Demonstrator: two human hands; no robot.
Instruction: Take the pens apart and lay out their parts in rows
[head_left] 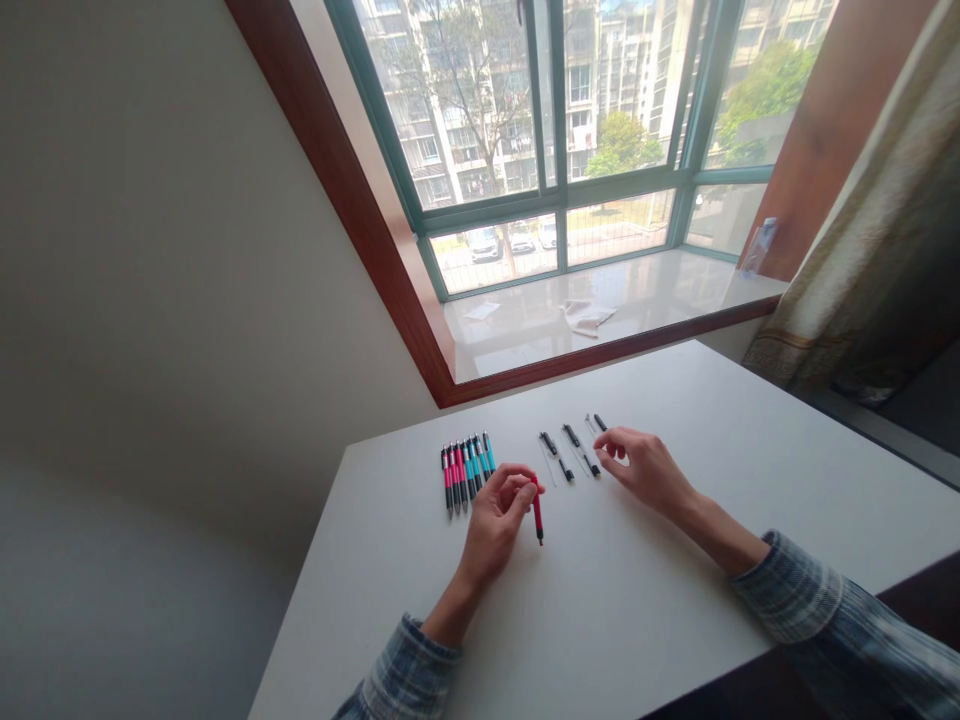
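Observation:
My left hand [495, 520] is closed on a red pen [538, 515], holding it between thumb and fingers with its black end pointing down toward me. Beside that hand lies a neat row of assembled pens: pink-and-black ones [454, 478] at the left, teal-and-black ones [476, 460] at the right. Over the right end of some laid-out pen parts, my right hand [637, 465] has its fingertips bent together; anything between them is too small to make out. A black pen part [599, 422] lies just beyond its fingers. Further black parts [571, 435] and thin refills [550, 462] lie between my hands.
The white table [615, 620] stands against a wall and a windowsill. On the sill lie a crumpled cloth [589, 317] and a white paper [482, 311], with a clear bottle [759, 248] at the right. A curtain [847, 220] hangs at the far right.

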